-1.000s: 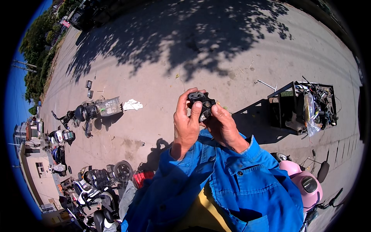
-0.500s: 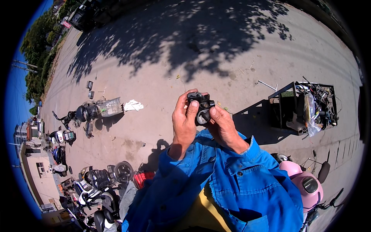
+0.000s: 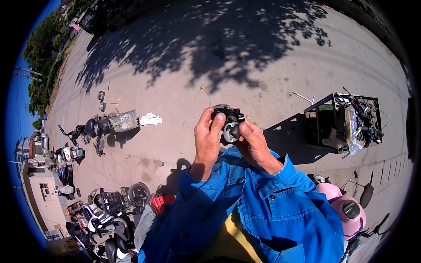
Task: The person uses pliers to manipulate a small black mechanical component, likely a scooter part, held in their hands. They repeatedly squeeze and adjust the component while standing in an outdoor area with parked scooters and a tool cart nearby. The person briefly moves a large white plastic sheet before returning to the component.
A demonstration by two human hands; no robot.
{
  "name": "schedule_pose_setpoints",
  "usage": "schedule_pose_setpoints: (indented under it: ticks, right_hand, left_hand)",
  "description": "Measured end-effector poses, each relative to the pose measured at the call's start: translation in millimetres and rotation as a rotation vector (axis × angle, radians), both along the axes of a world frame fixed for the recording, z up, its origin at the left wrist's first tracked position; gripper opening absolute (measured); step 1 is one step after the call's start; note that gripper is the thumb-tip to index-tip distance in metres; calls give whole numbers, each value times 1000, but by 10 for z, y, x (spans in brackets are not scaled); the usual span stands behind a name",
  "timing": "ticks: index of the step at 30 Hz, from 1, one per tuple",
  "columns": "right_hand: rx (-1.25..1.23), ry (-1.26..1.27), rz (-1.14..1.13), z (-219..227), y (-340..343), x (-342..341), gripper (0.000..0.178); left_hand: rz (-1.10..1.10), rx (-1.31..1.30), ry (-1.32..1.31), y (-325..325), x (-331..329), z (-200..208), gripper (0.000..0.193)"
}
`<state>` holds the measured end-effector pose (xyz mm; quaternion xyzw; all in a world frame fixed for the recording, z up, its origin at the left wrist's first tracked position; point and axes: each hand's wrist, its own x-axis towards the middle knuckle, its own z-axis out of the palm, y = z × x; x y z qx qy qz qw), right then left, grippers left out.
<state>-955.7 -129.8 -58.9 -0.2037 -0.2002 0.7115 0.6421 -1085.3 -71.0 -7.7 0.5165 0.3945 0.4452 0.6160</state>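
A small black mechanical part (image 3: 230, 121) with a round, silvery-rimmed opening at its near end sits between my two hands, up in front of my chest. My left hand (image 3: 208, 139) grips its left side, the thumb lying along the top and the fingers going round behind. On the other side my right hand (image 3: 256, 145) pinches the lower right edge near the round opening, thumb uppermost. The fingers under the part are hidden. What kind of part it is, I cannot make out.
A black metal frame bin (image 3: 319, 125) of scrap parts and a clear plastic bag stands right. A pink scooter (image 3: 340, 201) is near right. Several scooters, a loose wheel (image 3: 139, 194) and a red crate (image 3: 161, 202) fill the near left. Beyond are a scooter (image 3: 101, 126) and white cloth (image 3: 151, 119).
The black part has been tilted slightly in my hands, so its round opening now faces me more and shows brighter. Both hands keep their hold in nearly the same place.
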Motion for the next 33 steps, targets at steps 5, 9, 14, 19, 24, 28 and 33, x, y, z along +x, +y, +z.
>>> schedule_pose_setpoints:
  ticks: [5, 9, 14, 19, 24, 28, 33]
  right_hand:
    - [-17, -31, 9, 30, -25, -18, 61]
    - [-12, -63, -2, 35, -29, -35, 64]
    - [-25, -78, 7, 26, -34, -40, 68]
    - [-36, -111, 16, 25, -32, -51, 72]
    - [-41, -115, 60, 53, -21, -78, 73]
    - [-33, -126, 84, 61, -22, -77, 74]
    - [-40, -138, 100, 64, -27, -102, 78]
  left_hand:
    - [-18, -127, -90, -8, -35, -11, 37]
    - [-53, -222, -135, -27, -42, 56, 37]
    - [-76, -254, -174, -36, -69, 56, 37]
    - [-58, -252, -203, -47, -71, 25, 37]
    - [-13, -239, -238, -78, -86, 36, 37]
    - [-14, -232, -240, -92, -119, -12, 37]
    - [5, -235, -232, -122, -150, -3, 38]
